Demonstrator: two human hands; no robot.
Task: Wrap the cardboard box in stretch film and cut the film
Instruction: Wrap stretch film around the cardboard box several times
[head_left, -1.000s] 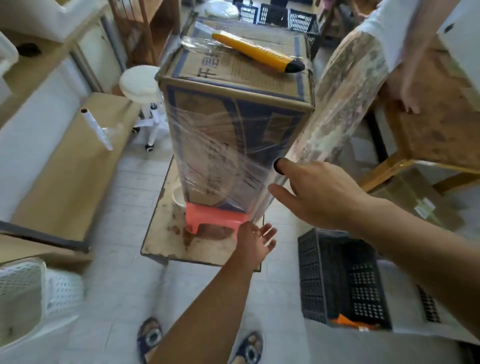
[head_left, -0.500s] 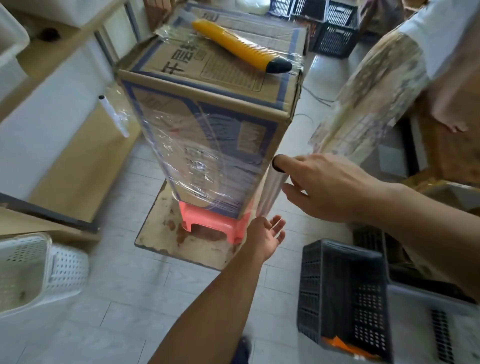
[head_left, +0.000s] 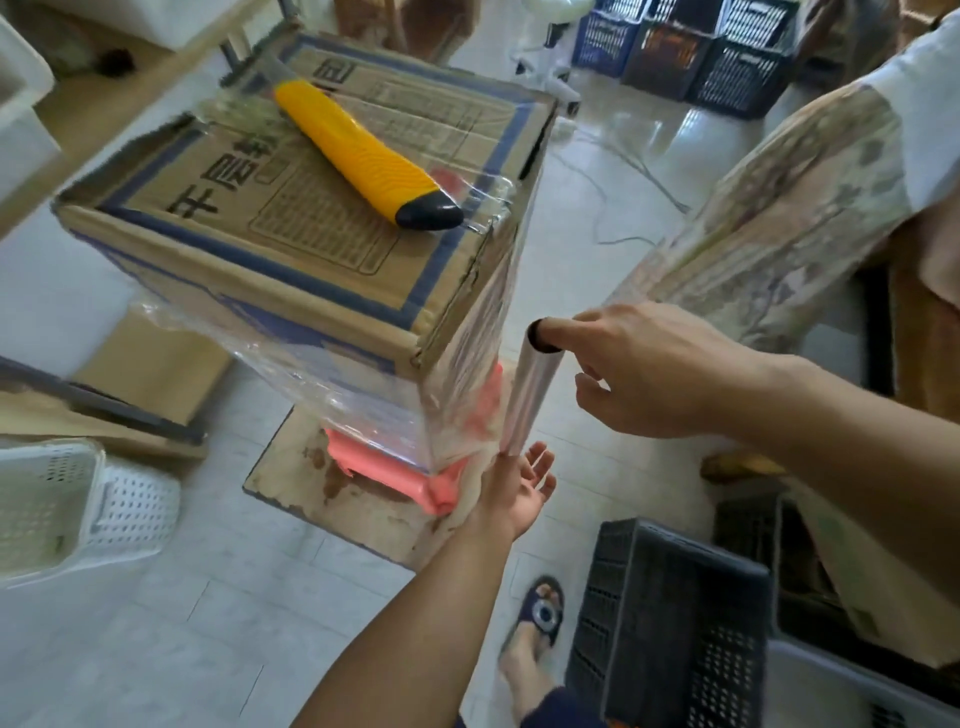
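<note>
A tall cardboard box (head_left: 291, 244) with blue print stands on a pink plastic stool (head_left: 395, 475); clear stretch film covers its sides. A yellow utility knife (head_left: 363, 156) lies on the box top. The film roll (head_left: 530, 395) hangs upright just right of the box's near corner. My right hand (head_left: 654, 369) holds the roll's top end, with a finger pushed into the core. My left hand (head_left: 519, 488) supports the roll's bottom end, its fingers spread.
The stool rests on a worn board (head_left: 322, 493) on the tiled floor. A black crate (head_left: 670, 623) sits at lower right, a white basket (head_left: 67, 509) at left. Another person stands close on the right beside a wooden table. My sandalled foot (head_left: 540, 613) shows below.
The camera has moved up and to the right around the box, showing more of its top. Both hands have carried the roll along the box's right side.
</note>
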